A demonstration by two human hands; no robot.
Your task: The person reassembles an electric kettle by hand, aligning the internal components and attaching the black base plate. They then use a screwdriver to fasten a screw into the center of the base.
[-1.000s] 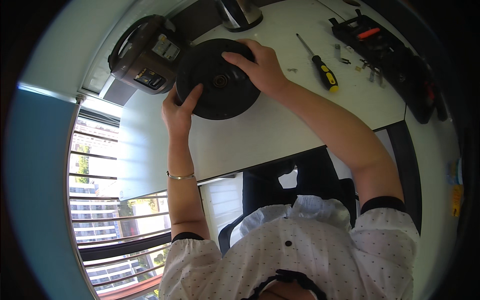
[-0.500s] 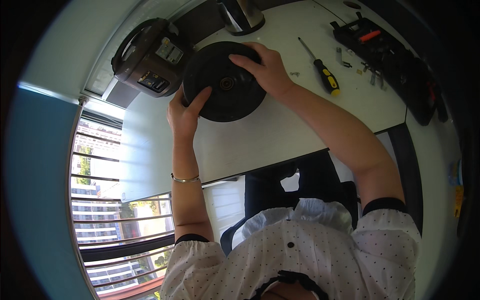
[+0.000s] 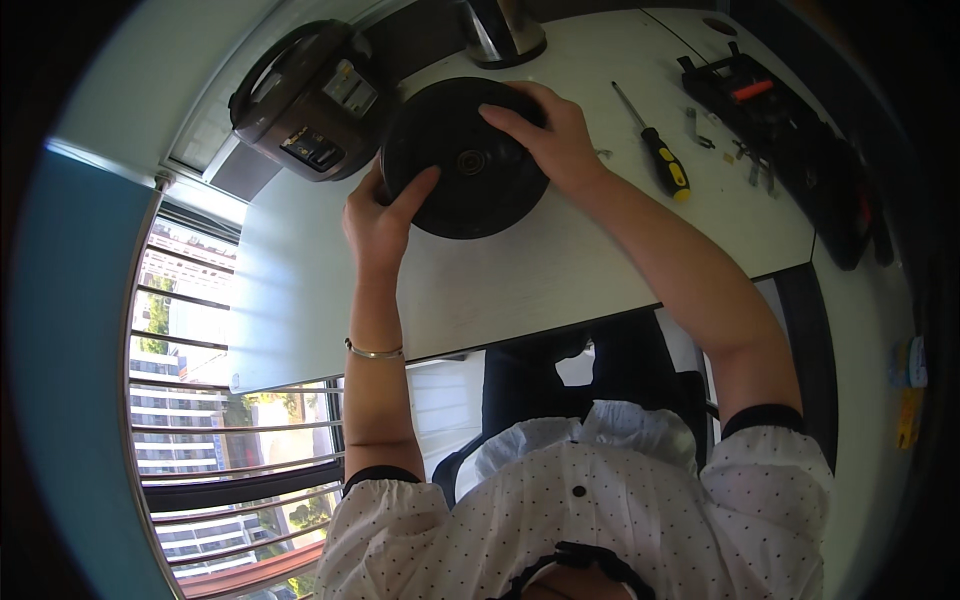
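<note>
A black round disc (image 3: 467, 190) with a small ringed socket at its centre is tilted toward me above the white table. My left hand (image 3: 385, 215) is closed on its lower left rim, thumb resting on the face and fingers out of sight behind. On the upper right rim, my right hand (image 3: 555, 135) grips it too, its thumb laid across the face. To the right of the disc lies a screwdriver (image 3: 662, 158) with a black and yellow handle. Whether the disc touches the table, I cannot tell.
Behind the disc at the left stands a brown electric cooker (image 3: 300, 120), and a steel kettle (image 3: 500, 40) is at the back. An open black tool case (image 3: 800, 150) lies at the right, with small metal parts (image 3: 700, 130) beside it. A barred window (image 3: 235, 420) is at the left.
The view has shifted a little, so the disc and table things appear slightly farther right. Both hands keep the same hold, and the disc's tilt differs slightly.
</note>
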